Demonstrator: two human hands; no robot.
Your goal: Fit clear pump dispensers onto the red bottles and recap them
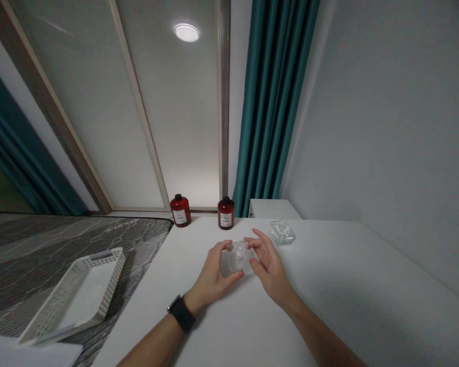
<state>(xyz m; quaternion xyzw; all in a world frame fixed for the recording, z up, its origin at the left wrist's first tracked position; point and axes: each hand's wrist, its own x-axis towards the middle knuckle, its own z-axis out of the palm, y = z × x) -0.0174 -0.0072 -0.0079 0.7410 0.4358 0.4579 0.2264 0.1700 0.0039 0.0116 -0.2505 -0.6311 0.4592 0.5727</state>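
A clear, squarish lidded container (238, 259), glass or plastic, is between my two hands just above or on the white table; I cannot tell whether its base touches. With a dark watch on the wrist, my left hand (217, 271) wraps its left side, thumb along the near edge and fingers at the far corner. From the other side my right hand (268, 264) holds the right edge between thumb and fingers, the index finger raised. Farther back to the right stands a similar clear container (281, 232) with a knob-like top, apart from the hands.
Two dark red bottles, a left one (180, 211) and a right one (226, 213), stand along the far edge of the white table (229, 331). A white perforated basket (115, 285) lies left on a grey striped surface. Behind are a white cabinet (273, 209) and a teal curtain (275, 102).
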